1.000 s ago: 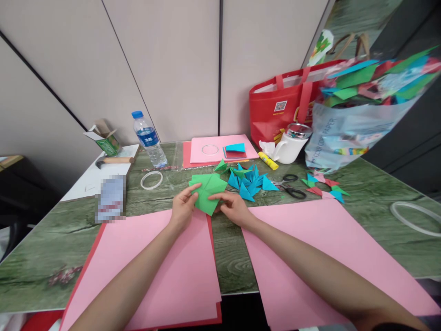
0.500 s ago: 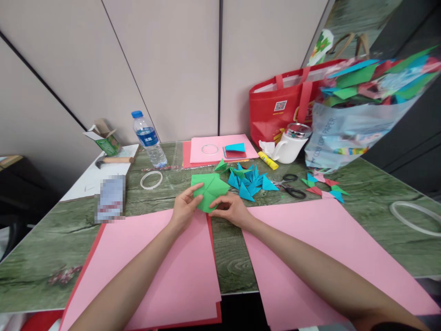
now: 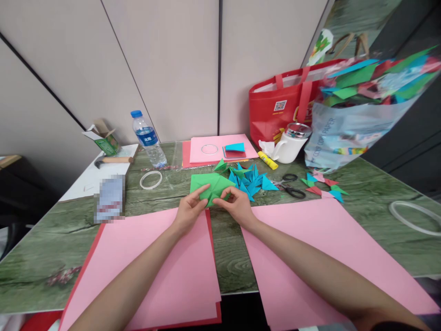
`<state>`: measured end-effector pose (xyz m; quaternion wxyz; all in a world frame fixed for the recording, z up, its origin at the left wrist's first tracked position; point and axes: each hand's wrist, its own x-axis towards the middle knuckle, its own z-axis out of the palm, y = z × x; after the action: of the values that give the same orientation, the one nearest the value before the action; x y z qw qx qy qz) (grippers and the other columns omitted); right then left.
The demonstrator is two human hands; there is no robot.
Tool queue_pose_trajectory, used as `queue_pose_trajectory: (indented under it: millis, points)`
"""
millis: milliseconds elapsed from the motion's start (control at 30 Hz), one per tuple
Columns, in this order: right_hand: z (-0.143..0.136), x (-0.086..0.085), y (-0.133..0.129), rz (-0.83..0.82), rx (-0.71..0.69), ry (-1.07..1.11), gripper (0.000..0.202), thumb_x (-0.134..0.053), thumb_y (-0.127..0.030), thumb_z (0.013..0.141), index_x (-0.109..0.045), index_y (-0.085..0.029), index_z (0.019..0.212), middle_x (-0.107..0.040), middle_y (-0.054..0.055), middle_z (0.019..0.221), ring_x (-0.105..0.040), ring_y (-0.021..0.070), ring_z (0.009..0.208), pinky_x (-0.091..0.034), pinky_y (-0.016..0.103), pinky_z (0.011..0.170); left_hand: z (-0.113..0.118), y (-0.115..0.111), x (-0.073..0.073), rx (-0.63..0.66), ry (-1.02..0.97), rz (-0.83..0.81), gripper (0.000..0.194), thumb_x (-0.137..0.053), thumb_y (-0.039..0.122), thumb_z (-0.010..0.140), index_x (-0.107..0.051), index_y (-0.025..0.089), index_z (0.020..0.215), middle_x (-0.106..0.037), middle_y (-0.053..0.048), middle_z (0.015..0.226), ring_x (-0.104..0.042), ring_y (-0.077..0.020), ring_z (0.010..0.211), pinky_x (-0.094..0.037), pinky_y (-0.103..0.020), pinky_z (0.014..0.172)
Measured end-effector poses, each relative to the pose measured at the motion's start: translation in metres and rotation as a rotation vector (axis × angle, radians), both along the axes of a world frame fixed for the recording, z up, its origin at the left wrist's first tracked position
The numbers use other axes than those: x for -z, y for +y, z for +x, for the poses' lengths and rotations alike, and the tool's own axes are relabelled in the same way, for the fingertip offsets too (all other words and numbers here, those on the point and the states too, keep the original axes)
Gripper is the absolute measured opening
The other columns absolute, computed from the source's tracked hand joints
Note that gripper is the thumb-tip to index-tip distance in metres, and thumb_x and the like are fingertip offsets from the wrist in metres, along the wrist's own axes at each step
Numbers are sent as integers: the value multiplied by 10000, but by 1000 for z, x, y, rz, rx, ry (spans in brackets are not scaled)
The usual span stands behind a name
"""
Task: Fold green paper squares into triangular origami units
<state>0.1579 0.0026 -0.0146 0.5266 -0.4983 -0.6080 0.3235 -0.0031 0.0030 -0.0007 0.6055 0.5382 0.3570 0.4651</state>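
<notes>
A creased green paper [image 3: 214, 183], partly folded, is held between both hands above the table. My left hand [image 3: 190, 208] pinches its lower left part between thumb and fingers. On the lower right edge, my right hand [image 3: 237, 205] grips the paper with thumb and forefinger. Just behind the right hand lies a pile of blue folded pieces [image 3: 253, 181], with green folded pieces [image 3: 240, 172] on its left side. Large pink sheets lie under the forearms, one stack on the left [image 3: 165, 276] and one on the right [image 3: 310, 243].
Black scissors [image 3: 293, 192], a multicoloured paper ring [image 3: 324, 185], a yellow glue stick [image 3: 268, 160] and a white mug [image 3: 292, 145] stand or lie right of the pile. A water bottle [image 3: 149, 140], tape roll [image 3: 150, 180] and hammer [image 3: 115, 160] are on the left.
The green paper now looks wider and shorter, its right corner drawn farther right. My right hand has moved slightly right and up, and my left hand slightly right.
</notes>
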Motion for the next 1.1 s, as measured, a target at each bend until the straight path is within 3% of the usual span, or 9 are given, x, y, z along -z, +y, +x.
queue_pose_trajectory:
  millis: [400,600,733,867,1100]
  points:
    - [-2,-2,-3,42,34,4,246,-639,-408,654,-549,-182,614,-558,-2,583,-462,108,503,-360,235,465,3,-3,-3,-101,135,93,486,-670,253,650,-566,173,1118,-619,-48,940,-521,-173,878,-403,-267,762]
    - [-1,-4,-3,73,26,-22,191,-648,-376,659,-617,-188,636,-596,9,596,-485,123,539,-386,250,512,4,-4,-3,-130,156,90,491,-672,267,648,-571,165,1118,-609,-27,783,-504,-123,670,-407,-222,606]
    - [-2,-4,-3,81,-27,25,162,-666,-330,645,-661,-193,731,-622,36,733,-536,148,661,-427,248,550,4,-3,-2,-104,83,68,543,-660,250,666,-508,185,1184,-612,-33,861,-526,-129,738,-425,-227,655]
    - [-1,-3,-2,47,-48,73,176,-664,-326,644,-676,-189,753,-619,39,742,-547,157,710,-444,250,576,4,-2,-2,-98,60,66,576,-672,236,653,-493,191,1199,-610,-50,964,-539,-151,838,-423,-245,733]
    - [-1,-3,-2,11,-54,67,164,-683,-324,624,-687,-196,725,-637,33,700,-537,165,709,-440,261,589,5,-4,-5,-134,95,43,544,-664,285,657,-527,170,1171,-597,-17,732,-511,-123,673,-419,-221,609]
